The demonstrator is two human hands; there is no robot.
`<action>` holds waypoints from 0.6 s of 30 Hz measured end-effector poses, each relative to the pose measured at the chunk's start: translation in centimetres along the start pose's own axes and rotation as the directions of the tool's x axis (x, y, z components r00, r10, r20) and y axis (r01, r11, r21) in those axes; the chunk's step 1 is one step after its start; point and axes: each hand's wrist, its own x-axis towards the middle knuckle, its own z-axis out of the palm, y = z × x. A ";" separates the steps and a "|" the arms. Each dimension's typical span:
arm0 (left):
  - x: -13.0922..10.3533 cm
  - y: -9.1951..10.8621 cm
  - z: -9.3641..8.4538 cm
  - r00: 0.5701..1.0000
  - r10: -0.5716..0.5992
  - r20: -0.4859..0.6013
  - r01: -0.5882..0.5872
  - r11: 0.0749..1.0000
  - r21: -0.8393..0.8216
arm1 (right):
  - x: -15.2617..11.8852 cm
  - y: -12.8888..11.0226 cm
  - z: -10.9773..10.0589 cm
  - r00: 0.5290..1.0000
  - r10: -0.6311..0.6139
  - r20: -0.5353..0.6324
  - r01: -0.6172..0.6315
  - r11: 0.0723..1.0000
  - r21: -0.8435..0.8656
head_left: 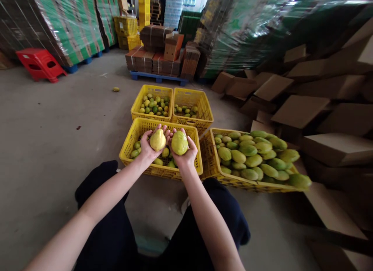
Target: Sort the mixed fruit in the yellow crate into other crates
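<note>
Cupping knobbed yellow fruit, rounder green fruit above latticed crate

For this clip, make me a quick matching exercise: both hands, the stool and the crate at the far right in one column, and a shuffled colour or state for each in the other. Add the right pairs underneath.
Column one:
1. Left hand
2. Right hand
3. Stool
4. Far-right crate

Column two:
A. Heaped above its rim
B. Holds the greener fruit
C. Red
D. Holds the yellower fruit

Right pairs: 1-D, 2-B, 3-C, 4-A
</note>
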 end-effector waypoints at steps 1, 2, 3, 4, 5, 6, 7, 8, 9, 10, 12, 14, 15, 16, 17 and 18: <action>0.1 0.1 0.1 1.000 0.006 0.016 -0.006 1.000 0.010 | 0.1 0.1 0.1 1.000 0.001 0.011 -0.001 1.000 0.005; 0.1 0.3 0.2 1.000 0.011 0.029 -0.011 1.000 0.007 | 0.2 0.2 0.2 1.000 0.008 0.015 -0.009 1.000 0.014; 0.1 0.4 0.3 0.999 0.012 0.036 -0.012 1.000 -0.007 | 0.2 0.3 0.4 1.000 0.021 0.010 -0.022 0.999 0.028; 0.2 0.4 0.5 0.999 0.013 0.032 -0.012 0.999 -0.031 | 0.3 0.5 0.6 0.999 0.038 -0.003 -0.037 0.998 0.046; 0.2 0.5 0.8 1.000 0.012 0.019 -0.011 0.998 -0.061 | 0.4 0.6 0.8 0.998 0.056 -0.022 -0.055 0.996 0.065; 0.2 0.5 1.0 1.000 0.007 0.000 -0.006 0.996 -0.091 | 0.5 0.7 1.0 0.996 0.076 -0.043 -0.072 0.994 0.082; 0.2 0.6 1.3 1.000 -0.003 -0.018 0.001 0.993 -0.117 | 0.5 0.7 1.2 0.994 0.092 -0.060 -0.086 0.992 0.096; 0.2 0.6 1.6 0.999 -0.012 -0.034 0.007 0.991 -0.136 | 0.6 0.8 1.4 0.992 0.102 -0.068 -0.095 0.990 0.101; 0.2 0.6 1.8 0.999 -0.017 -0.045 0.010 0.989 -0.145 | 0.7 0.8 1.5 0.993 0.102 -0.065 -0.095 0.991 0.098; 0.2 0.6 1.9 0.998 -0.018 -0.053 0.010 0.989 -0.145 | 0.9 0.7 1.5 0.994 0.093 -0.055 -0.088 0.993 0.084; 0.3 0.5 2.1 0.998 -0.012 -0.062 0.004 0.993 -0.118 | 1.1 0.6 1.5 0.998 0.063 -0.027 -0.061 0.997 0.047; 0.5 0.4 1.9 0.998 0.002 -0.064 -0.007 0.997 -0.078 | 1.4 0.6 1.4 1.000 0.029 -0.010 -0.029 0.999 0.020; 0.7 0.3 1.8 0.998 0.008 -0.060 -0.012 0.998 -0.062 | 1.5 0.6 1.3 1.000 0.013 -0.008 -0.013 1.000 0.013; 0.8 0.2 1.6 0.998 0.014 -0.055 -0.017 0.999 -0.051 | 1.6 0.6 1.1 1.000 -0.003 -0.008 0.003 1.000 0.009; 0.9 0.2 1.4 0.999 0.019 -0.049 -0.021 0.999 -0.045 | 1.6 0.7 1.0 1.000 -0.018 -0.009 0.018 1.000 0.005; 1.1 0.1 1.3 0.999 0.022 -0.043 -0.024 0.999 -0.044 | 1.7 0.7 0.9 0.999 -0.033 -0.011 0.033 0.999 0.001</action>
